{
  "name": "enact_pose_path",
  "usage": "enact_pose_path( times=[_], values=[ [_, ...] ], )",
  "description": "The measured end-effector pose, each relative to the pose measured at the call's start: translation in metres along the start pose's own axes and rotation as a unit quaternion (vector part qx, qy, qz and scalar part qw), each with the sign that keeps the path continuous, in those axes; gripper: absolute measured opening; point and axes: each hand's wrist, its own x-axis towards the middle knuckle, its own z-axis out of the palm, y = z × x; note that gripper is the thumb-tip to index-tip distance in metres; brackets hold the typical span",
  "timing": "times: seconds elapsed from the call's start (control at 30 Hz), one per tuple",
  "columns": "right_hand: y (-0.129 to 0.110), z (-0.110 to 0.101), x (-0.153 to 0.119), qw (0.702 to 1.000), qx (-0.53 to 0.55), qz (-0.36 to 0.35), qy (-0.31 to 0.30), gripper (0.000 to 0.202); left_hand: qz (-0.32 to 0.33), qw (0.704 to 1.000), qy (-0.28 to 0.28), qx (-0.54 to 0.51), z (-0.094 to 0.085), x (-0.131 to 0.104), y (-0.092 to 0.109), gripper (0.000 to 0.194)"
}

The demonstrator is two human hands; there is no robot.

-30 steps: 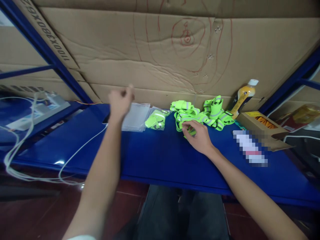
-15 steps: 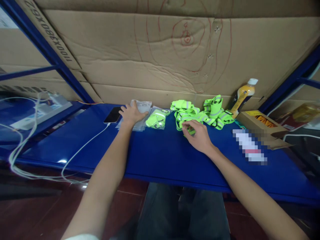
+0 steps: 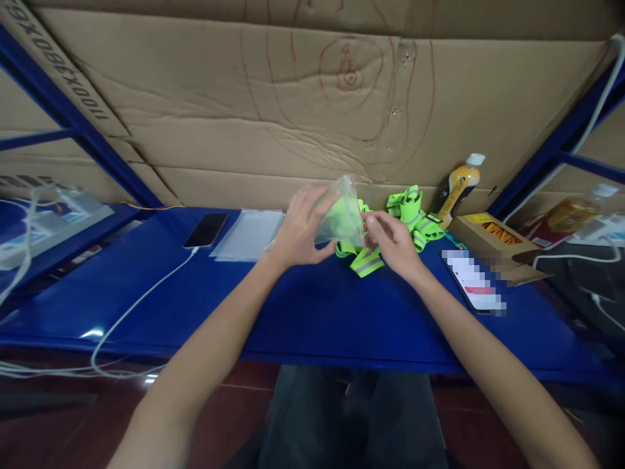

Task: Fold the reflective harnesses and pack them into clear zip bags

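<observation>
L hand (image 3: 301,225) grips clear bag (image 3: 346,218), approx. 12 o'clock; R hand (image 3: 393,246) at its edge, grip unclear. Prob. early stage: bag looks unfilled, green straps (image 3: 368,263) loose on bench (image 3: 317,316), 1 o'clock.

Beside the left hand (image 3: 303,228), green straps (image 3: 368,264) are partly hidden by a clear bag (image 3: 329,220); whether its edge is pinched by the right hand (image 3: 394,246) is unclear. Right of that hand, a phone screen (image 3: 471,279) is pixelated; far left of both, a power strip (image 3: 51,233) is cut off.
</observation>
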Motion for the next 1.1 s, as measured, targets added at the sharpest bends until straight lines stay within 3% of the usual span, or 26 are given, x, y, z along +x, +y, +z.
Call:
enact_pose_path(
  times=[0.1, 0.17, 0.23, 0.3, 0.37, 0.47, 0.57, 0.67, 0.7, 0.8, 0.9, 1.03, 1.1],
  values=[
    [0.004, 0.002, -0.004, 1.0, -0.011, -0.013, 0.02, 0.053, 0.037, 0.998, -0.057, -0.009, 0.005, 0.002, 0.016, 0.094],
    [0.009, 0.005, -0.009, 0.997, -0.045, -0.024, 0.055, 0.052, 0.036, 0.997, -0.066, -0.004, 0.006, 0.002, 0.024, 0.095],
    [0.011, 0.009, -0.015, 0.991, -0.087, -0.032, 0.101, 0.046, 0.02, 0.999, -0.028, 0.006, 0.007, 0.001, 0.033, 0.091],
    [0.01, 0.013, -0.021, 0.982, -0.117, -0.046, 0.138, 0.038, 0.0, 0.999, 0.047, 0.017, 0.01, 0.0, 0.041, 0.07],
    [0.006, 0.018, -0.026, 0.979, -0.131, -0.075, 0.137, 0.032, -0.004, 0.995, 0.096, 0.014, 0.015, 0.0, 0.049, 0.045],
    [0.004, 0.024, -0.031, 0.975, -0.157, -0.115, 0.106, 0.032, 0.021, 0.996, 0.083, -0.023, 0.023, 0.003, 0.052, 0.032],
    [0.01, 0.023, -0.028, 0.977, -0.161, -0.072, 0.119, 0.03, 0.029, 0.993, 0.11, -0.025, 0.025, 0.005, 0.042, 0.032],
    [0.018, 0.017, -0.022, 0.983, -0.098, 0.02, 0.154, 0.016, -0.006, 0.984, 0.177, -0.028, 0.019, 0.005, 0.029, 0.036],
    [0.019, 0.016, -0.02, 0.983, -0.081, 0.038, 0.16, 0.02, -0.018, 0.982, 0.186, -0.04, 0.016, 0.004, 0.027, 0.038],
    [0.02, 0.013, -0.018, 0.984, -0.073, 0.033, 0.158, 0.036, -0.007, 0.984, 0.162, -0.077, 0.008, 0.003, 0.028, 0.041],
    [0.02, 0.012, -0.018, 0.984, -0.069, 0.007, 0.163, 0.034, 0.04, 0.985, 0.143, -0.09, 0.002, 0.003, 0.031, 0.043],
    [0.016, 0.009, -0.016, 0.985, -0.018, 0.025, 0.171, 0.025, 0.074, 0.988, 0.128, -0.051, 0.001, 0.005, 0.028, 0.108],
    [0.011, 0.009, -0.014, 0.987, 0.005, 0.037, 0.159, 0.024, 0.093, 0.991, 0.089, -0.019, 0.004, 0.006, 0.026, 0.116]
  ],
)
